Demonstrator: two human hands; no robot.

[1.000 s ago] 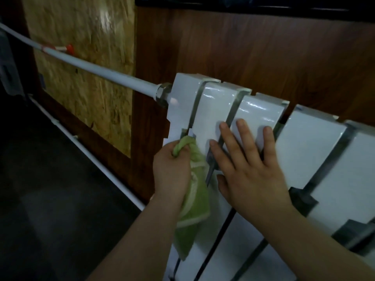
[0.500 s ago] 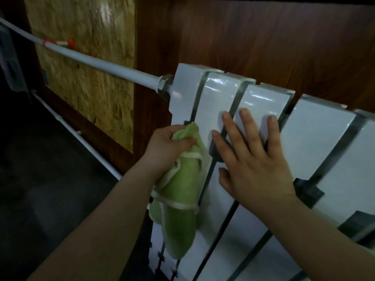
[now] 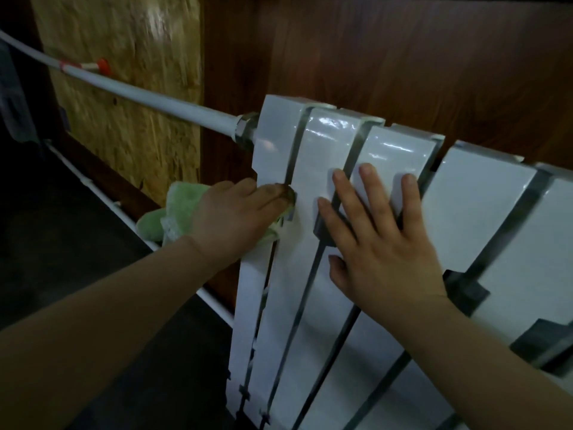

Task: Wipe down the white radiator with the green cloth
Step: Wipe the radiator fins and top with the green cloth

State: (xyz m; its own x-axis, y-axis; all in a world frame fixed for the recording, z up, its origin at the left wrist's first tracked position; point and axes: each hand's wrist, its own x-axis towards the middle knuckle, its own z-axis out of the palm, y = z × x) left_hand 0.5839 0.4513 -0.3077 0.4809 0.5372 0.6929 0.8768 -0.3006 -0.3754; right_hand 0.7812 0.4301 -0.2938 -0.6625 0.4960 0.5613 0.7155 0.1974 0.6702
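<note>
On my feed the left hand (image 3: 245, 212) is grasping the soft green terry cloth (image 3: 173, 209) and pressing it onto the white sectioned metal radiator (image 3: 483, 218), right at the end section on the left; the fingertips sit at the dark slot between the first and second sections, and they look smudged with grime; most of the cloth bunches out past the wrist on the left, with a small bit peeking out under the palm against the radiator face.

The right hand (image 3: 381, 243) is released, lying flat with its fingers spread across the second and third sections; the thumb rests lower down on the second section; the two hands are near each other but apart.

A long white pipe (image 3: 155, 97) runs in from the upper left and joins the radiator's end through a silver metal nut (image 3: 245, 131); there's a small red mark (image 3: 102, 65) further up it; behind are a yellowish chipboard panel (image 3: 124, 72) and a dark brown wooden wall panel (image 3: 372, 57); a thinner white pipe (image 3: 93, 187) runs low along the wall.
</note>
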